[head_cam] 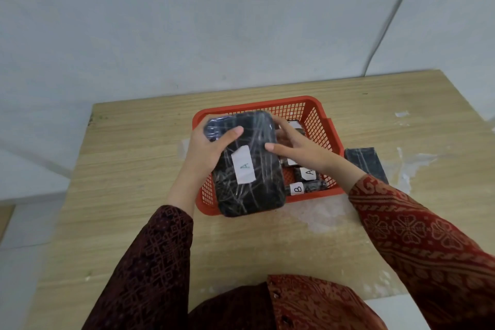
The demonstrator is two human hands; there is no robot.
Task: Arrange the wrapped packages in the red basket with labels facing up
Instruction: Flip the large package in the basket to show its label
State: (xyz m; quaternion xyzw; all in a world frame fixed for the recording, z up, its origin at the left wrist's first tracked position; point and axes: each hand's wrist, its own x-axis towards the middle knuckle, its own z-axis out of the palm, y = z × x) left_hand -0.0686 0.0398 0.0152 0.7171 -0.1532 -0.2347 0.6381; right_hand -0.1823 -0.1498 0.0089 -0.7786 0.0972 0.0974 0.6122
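Note:
A large black wrapped package (249,169) with a white "A" label facing up hovers over the left half of the red basket (318,126). My left hand (209,147) grips its left edge with the thumb on top. My right hand (297,147) holds its right edge, fingers on the wrap. Smaller wrapped packages lie in the basket's right part: one labelled "A" (308,173), one labelled "B" (308,187), and another at the back, partly hidden by my right hand. A further black wrapped package (365,161) lies on the table right of the basket.
The basket stands on a wooden table (128,169) against a pale wall. Bits of clear tape or film (409,166) stick to the tabletop at the right. A cable (388,24) runs down the wall behind the table.

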